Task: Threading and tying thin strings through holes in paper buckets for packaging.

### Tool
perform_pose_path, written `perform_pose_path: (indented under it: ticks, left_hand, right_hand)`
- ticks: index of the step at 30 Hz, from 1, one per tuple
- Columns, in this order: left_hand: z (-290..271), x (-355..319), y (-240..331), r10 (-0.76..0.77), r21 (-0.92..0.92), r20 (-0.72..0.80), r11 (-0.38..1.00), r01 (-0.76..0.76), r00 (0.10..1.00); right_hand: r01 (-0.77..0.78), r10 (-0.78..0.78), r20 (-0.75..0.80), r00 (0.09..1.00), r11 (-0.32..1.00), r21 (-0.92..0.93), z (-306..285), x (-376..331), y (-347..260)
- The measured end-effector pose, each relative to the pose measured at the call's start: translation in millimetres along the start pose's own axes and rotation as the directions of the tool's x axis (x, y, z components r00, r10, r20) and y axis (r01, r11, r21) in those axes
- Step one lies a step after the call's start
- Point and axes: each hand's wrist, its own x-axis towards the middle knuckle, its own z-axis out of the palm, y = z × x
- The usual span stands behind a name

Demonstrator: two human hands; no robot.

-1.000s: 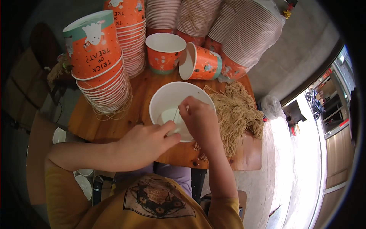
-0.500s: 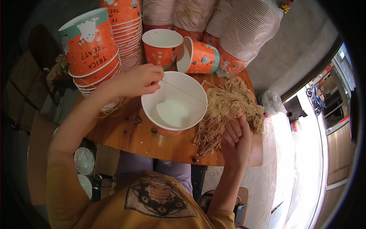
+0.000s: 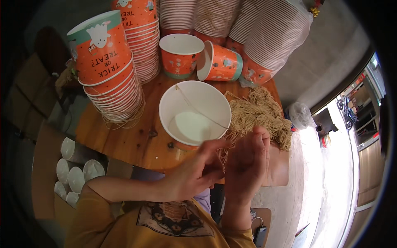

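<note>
In front of me on the table stands a white-lined orange paper bucket (image 3: 195, 93), mouth up. A thin tan string (image 3: 198, 109) runs from its far-left rim across the mouth to my right hand (image 3: 247, 159). My right hand is raised beside the near-right rim, its fingers closed on the string. My left hand (image 3: 198, 171) reaches across close to the right wrist, thumb and forefinger apart; some of its fingertips are hidden. A loose heap of tan strings (image 3: 260, 118) lies right of the bucket, just beyond my right hand.
At the left rise nested orange buckets (image 3: 103, 53) with string loops hanging from them. Behind are an upright bucket (image 3: 180, 58), one on its side (image 3: 223, 64), and plastic-wrapped stacks (image 3: 277, 37). A cardboard box (image 3: 44, 173) at lower left holds several white-mouthed buckets.
My left hand has left the bucket's far-left rim and come down right, beside my right hand. The string still spans the mouth. The view has shifted slightly.
</note>
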Motion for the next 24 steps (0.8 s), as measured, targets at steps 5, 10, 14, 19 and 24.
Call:
perform_pose_path:
  ticks: [5, 10, 14, 19, 24]
  left_hand:
    - [4.1, -4.3, -13.8, -0.206, -0.050, 0.091, 0.976, 0.211, 0.974]
    - [-4.1, -4.0, -14.8, -0.094, 0.157, 0.095, 0.984, 0.078, 0.991]
    - [-7.8, 3.5, 0.8, -0.038, 0.440, 0.096, 0.898, -0.008, 0.995]
    - [-14.2, 8.3, 5.6, 0.065, 0.623, 0.113, 0.773, -0.122, 0.991]
    - [-19.1, 14.2, 14.8, -0.065, 0.560, 0.055, 0.828, 0.023, 0.996]
  right_hand:
    - [0.056, -0.056, -0.066, 0.996, 0.998, -0.002, -14.0, 6.4, 0.8]
    - [0.123, -0.159, -0.032, 0.987, 0.866, -0.484, -65.4, 21.9, 0.4]
    - [0.362, -0.200, 0.308, 0.930, 0.366, -0.857, -84.1, 3.3, 7.9]
    - [0.083, 0.152, 0.333, 0.931, 0.799, -0.596, -75.6, -22.1, 16.6]
    - [0.108, 0.151, 0.312, 0.938, 0.728, -0.677, -80.6, -19.0, 17.4]
